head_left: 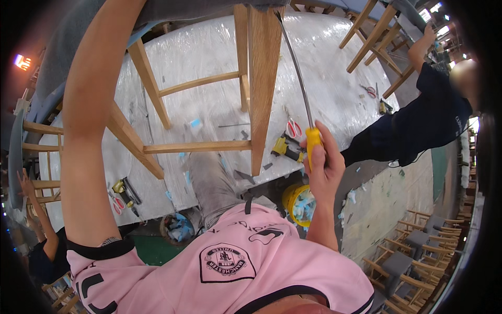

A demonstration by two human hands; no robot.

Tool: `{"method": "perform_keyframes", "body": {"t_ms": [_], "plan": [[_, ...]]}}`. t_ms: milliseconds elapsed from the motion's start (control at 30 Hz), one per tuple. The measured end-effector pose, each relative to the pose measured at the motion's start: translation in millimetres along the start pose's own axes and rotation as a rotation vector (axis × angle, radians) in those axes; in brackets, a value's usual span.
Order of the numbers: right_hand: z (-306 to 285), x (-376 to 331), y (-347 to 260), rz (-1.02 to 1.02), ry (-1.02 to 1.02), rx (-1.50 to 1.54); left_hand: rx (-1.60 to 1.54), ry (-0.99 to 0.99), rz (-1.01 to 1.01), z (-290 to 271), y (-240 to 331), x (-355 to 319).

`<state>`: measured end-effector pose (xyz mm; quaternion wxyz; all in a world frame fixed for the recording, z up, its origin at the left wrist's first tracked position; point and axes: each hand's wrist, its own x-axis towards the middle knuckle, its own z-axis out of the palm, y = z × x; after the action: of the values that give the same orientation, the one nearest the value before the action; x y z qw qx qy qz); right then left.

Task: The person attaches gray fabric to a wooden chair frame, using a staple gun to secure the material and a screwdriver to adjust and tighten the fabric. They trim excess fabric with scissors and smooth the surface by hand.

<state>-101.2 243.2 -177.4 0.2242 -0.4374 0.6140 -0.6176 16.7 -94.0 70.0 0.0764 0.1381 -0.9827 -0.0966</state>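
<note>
My right hand point(328, 166) is closed around the yellow handle of a screwdriver point(315, 138). Its long, bent-looking metal shaft reaches up to the grey upholstered seat point(193, 9) of a wooden chair, beside the top of the nearest leg point(265, 83). Whether the tip touches the seat is hard to see. The chair's legs and stretchers point down toward me over the table point(209, 47). My left arm stretches up past the seat, and its hand lies beyond the upper edge. Below the shaft lie a yellow-black staple gun point(286, 149) and red-handled scissors point(293, 129).
Clear film covers the table. Another staple gun point(126, 190) and scissors point(117, 204) lie at left. A yellow bucket point(288, 198) and a dark bin point(166, 229) hold blue scraps. Co-workers stand at right point(418, 120) and left point(49, 256). Chairs point(418, 251) crowd the lower right.
</note>
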Motion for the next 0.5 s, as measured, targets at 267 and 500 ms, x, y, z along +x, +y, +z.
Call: {"method": "perform_keyframes", "body": {"t_ms": [267,500], "plan": [[-14,14,-24,-0.07,-0.006,-0.265,0.019,0.028,0.077,-1,0,11],[-16,10,-31,-0.041,0.021,-0.226,0.015,0.022,0.058,-2,-6,7]]}}
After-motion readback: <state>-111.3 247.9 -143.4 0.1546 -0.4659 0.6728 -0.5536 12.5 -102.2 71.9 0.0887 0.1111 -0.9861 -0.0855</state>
